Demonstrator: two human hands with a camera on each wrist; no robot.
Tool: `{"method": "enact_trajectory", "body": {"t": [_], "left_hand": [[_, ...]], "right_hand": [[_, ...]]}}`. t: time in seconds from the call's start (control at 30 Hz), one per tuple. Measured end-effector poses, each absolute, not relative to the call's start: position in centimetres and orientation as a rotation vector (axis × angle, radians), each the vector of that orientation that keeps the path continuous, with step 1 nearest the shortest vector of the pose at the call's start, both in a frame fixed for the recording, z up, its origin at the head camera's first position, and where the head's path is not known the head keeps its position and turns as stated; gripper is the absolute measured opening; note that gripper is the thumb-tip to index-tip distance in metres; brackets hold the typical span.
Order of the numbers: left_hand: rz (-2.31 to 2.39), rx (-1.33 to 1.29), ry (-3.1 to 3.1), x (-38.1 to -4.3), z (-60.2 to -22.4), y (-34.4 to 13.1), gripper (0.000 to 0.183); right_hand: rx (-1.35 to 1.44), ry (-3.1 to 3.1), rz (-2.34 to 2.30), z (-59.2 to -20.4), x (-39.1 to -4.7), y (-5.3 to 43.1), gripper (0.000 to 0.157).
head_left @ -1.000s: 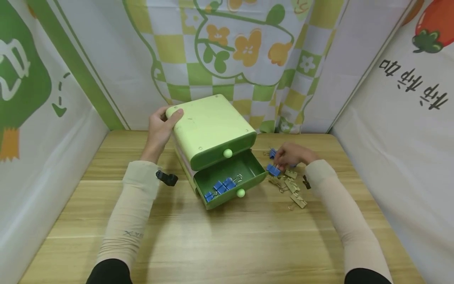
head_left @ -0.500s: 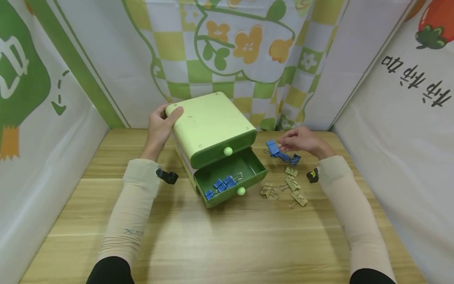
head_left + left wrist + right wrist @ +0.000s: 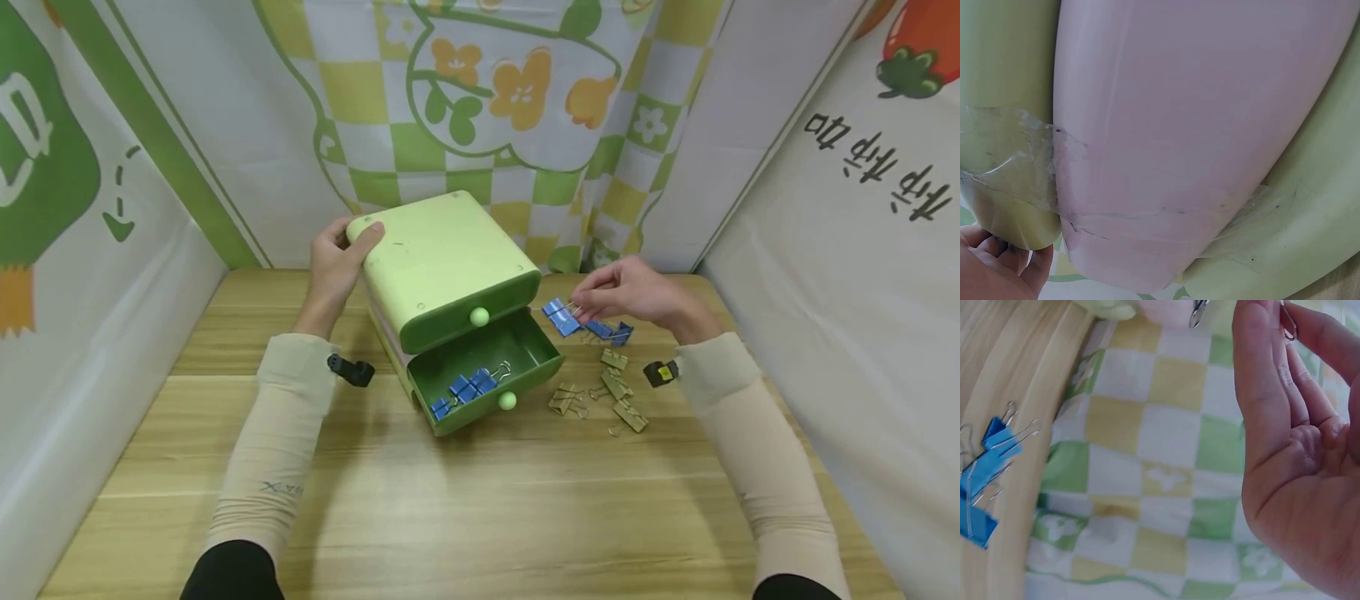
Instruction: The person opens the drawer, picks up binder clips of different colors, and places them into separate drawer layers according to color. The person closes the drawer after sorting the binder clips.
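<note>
In the head view my left hand (image 3: 336, 262) grips the back left corner of a light green drawer unit (image 3: 442, 258), thumb on its top. The left wrist view shows my fingers (image 3: 1038, 269) against the unit's edge, beside a pink middle section (image 3: 1179, 125). The lower drawer (image 3: 525, 342) is pulled out and holds several blue binder clips (image 3: 472, 387). To the right of the unit, my right hand (image 3: 633, 292) pinches a blue binder clip (image 3: 561, 317) by its wire handle, raised over the table. In the right wrist view that clip's body is out of frame.
More blue binder clips (image 3: 609, 332) lie below my right hand on the wooden table (image 3: 480, 517). Several gold binder clips (image 3: 617, 383) are scattered nearer the front. Clear tape (image 3: 1016, 162) crosses the unit's side. A checked curtain (image 3: 420, 158) hangs behind.
My right hand has lifted a blue binder clip out of the pile, first back and up, then left toward the drawer unit. The left hand keeps its grip.
</note>
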State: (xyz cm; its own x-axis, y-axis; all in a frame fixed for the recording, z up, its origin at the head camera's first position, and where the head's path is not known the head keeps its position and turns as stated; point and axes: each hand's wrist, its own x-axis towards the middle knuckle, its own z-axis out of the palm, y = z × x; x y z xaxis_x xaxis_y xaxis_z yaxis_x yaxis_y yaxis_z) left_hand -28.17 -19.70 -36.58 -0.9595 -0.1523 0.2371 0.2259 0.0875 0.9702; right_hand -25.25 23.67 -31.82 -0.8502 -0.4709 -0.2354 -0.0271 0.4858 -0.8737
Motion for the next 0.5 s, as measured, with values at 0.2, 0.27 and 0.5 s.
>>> {"method": "enact_trajectory", "body": {"t": [0.2, 0.27, 0.5], "left_hand": [[-1.956, -0.072, -2.081, -28.2, -36.6, -19.7, 0.053], [-1.958, -0.072, -2.080, -28.2, -36.6, -19.7, 0.053], [-1.960, -0.080, -2.071, -28.2, -36.7, -19.7, 0.052]], "right_hand": [[-0.634, 2.384, -1.171, -31.4, -23.7, 20.9, 0.019], [-0.679, 2.443, -1.097, -31.4, -23.2, 20.0, 0.017], [-0.731, 2.547, -0.974, -32.1, -22.4, 17.5, 0.013]]}}
